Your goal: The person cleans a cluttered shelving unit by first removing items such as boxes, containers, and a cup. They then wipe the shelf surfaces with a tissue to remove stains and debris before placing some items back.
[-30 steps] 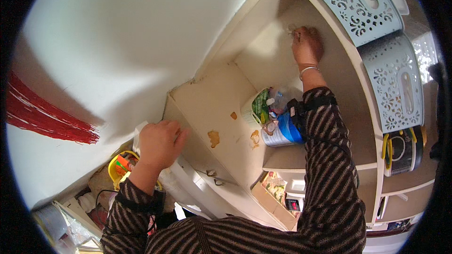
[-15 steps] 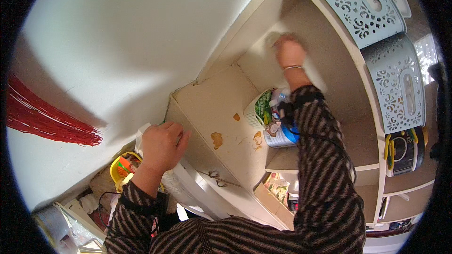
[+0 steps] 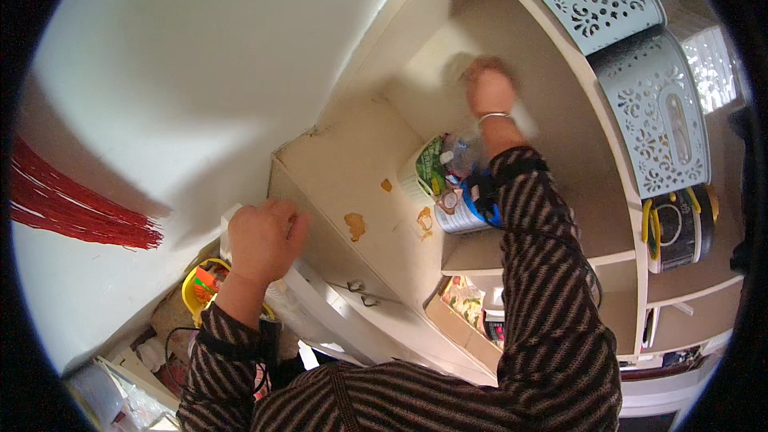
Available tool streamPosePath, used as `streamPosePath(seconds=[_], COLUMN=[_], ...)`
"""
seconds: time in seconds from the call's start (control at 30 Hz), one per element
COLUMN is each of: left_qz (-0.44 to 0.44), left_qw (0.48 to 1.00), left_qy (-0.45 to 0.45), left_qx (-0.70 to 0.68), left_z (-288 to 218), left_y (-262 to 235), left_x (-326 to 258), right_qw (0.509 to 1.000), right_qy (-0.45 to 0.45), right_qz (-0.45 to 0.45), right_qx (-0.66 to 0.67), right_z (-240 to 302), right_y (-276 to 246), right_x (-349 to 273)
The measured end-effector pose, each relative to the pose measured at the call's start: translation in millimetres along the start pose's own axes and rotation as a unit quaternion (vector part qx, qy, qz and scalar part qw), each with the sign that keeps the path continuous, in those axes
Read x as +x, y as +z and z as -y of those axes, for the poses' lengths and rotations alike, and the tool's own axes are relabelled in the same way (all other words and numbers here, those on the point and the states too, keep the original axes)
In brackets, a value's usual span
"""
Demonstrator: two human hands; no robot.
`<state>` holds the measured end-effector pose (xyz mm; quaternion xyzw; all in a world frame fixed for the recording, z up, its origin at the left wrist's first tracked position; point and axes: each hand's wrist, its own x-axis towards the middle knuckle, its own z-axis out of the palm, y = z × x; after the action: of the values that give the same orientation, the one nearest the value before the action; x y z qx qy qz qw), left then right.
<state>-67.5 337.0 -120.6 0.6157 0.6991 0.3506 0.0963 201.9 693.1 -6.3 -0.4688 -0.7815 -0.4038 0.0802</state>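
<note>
My right hand (image 3: 490,90), a bangle at its wrist, reaches deep into an open cabinet compartment, close to its pale back panel (image 3: 438,52). Its fingers are curled and smeared by motion; what they close on is hidden. Below that forearm stand a white-and-green tub (image 3: 422,166) and a white-and-blue container (image 3: 460,214), with a clear plastic item (image 3: 462,154) among them. Brown stains (image 3: 354,226) mark the cabinet's beige surface. At the left, my left hand (image 3: 268,242) hovers by the cabinet's near corner, fingers curled in loosely, with nothing visible in them.
Light-blue openwork baskets (image 3: 652,124) line the right side, above a dark round container (image 3: 680,232) with yellow handles beside it. A red tassel (image 3: 80,200) hangs on the left wall. A yellow basket (image 3: 190,292) sits below my left hand. Packets (image 3: 464,304) fill a lower compartment.
The view has shifted a little, so the cabinet and containers appear farther left and slightly higher. My right hand stays near the back panel, blurred in both frames. My left hand remains curled.
</note>
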Motion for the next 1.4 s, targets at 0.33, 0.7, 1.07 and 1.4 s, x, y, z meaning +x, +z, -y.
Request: streamPosePath(seconds=[0.33, 0.7, 1.07, 1.4], left_qz=[0.003, -0.005, 0.008, 0.025], left_qw=[1.000, 1.000, 1.000, 0.999], left_qy=[0.006, 0.000, 0.003, -0.015], left_qx=[-0.004, 0.011, 0.017, 0.027], left_z=[4, 6, 3, 0], left_y=[3, 7, 3, 2], left_x=[-1, -1, 0, 0], right_qw=[0.981, 0.978, 0.980, 0.996], right_qy=[0.151, 0.171, 0.186, 0.052], right_qz=[0.111, 0.115, 0.073, -0.017], right_qx=[0.056, -0.020, 0.000, 0.069], right_z=[-9, -50, -67, 15], right_y=[-12, -57, -92, -5], right_x=[-62, -45, -1, 25])
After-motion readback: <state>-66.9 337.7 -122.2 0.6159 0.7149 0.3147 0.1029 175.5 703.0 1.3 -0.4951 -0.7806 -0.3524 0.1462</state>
